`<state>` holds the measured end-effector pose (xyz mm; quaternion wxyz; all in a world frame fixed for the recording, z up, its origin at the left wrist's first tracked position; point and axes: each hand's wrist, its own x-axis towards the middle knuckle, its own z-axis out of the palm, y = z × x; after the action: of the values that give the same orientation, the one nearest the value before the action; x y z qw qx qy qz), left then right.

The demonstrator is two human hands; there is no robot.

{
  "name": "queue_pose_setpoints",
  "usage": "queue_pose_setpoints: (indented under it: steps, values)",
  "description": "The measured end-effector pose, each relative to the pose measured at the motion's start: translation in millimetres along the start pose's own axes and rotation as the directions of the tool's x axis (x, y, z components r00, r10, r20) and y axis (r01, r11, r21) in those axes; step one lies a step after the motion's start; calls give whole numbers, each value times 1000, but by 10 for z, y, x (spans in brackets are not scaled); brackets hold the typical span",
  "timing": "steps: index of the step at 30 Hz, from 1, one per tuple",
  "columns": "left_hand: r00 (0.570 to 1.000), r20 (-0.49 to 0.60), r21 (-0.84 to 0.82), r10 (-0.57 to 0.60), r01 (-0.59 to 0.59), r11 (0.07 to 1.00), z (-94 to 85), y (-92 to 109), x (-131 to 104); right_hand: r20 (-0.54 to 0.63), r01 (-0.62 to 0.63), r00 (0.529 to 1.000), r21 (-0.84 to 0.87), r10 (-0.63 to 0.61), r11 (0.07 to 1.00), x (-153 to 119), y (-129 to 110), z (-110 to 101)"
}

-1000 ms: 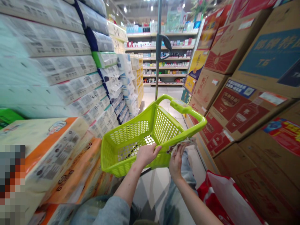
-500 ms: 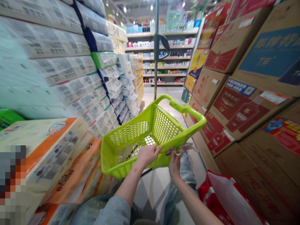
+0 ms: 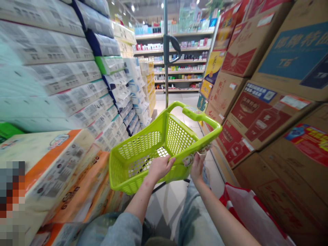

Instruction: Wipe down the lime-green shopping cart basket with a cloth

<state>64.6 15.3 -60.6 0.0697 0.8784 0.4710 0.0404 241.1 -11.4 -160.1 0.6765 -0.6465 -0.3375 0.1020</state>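
A bright green plastic shopping basket [image 3: 176, 172] with perforated walls and a looped handle stands tilted before me, and nothing lies in it. My left hand [image 3: 160, 168] is closed over its near rim, thumb along the edge. Against the outer near side, under the handle end, my right hand [image 3: 197, 169] presses a crumpled, pale, patterned cloth [image 3: 188, 160]. Its fingers are bunched on the cloth and partly hidden by it.
Wrapped paper packs [image 3: 64, 80] are stacked high at left, with orange-and-cream packs [image 3: 79, 191] close by. Cartons [image 3: 256, 116] line the right. A red-and-white bag [image 3: 256, 212] stands at lower right. A pole [image 3: 166, 78] rises behind the basket; stocked shelves [image 3: 184, 63] stand beyond.
My right hand and the cloth have moved a little right and up along the basket's side. My left hand stays on the rim. The view has shifted slightly.
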Motion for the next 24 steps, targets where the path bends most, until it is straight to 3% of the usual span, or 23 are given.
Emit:
queue_pose_setpoints:
  steps: [5,8,11,14,18,21,24]
  values:
    - [1000,13,-1,-20,20,1000,-2,-17,11,130,-333,941,186,313,924,-172,399,-68]
    - [999,22,7,-35,35,999,-8,-52,-2,265,-412,899,248,348,877,-330,541,-125]
    - [1000,18,13,-26,26,1000,-10,-84,-22,335,-317,909,175,246,932,-451,602,-178]
    - [1000,11,13,-14,14,1000,-9,-97,-40,306,-88,949,21,78,996,-488,633,-244]
    - [1000,15,18,-12,12,1000,-15,-90,-51,278,148,953,-71,-122,987,-256,532,-330]
    - [1000,22,21,-13,13,1000,-24,-79,-53,232,162,963,-74,-141,984,59,357,-361]
    - [1000,21,19,-10,10,1000,-25,-73,-53,154,67,986,-6,-65,998,220,266,-356]
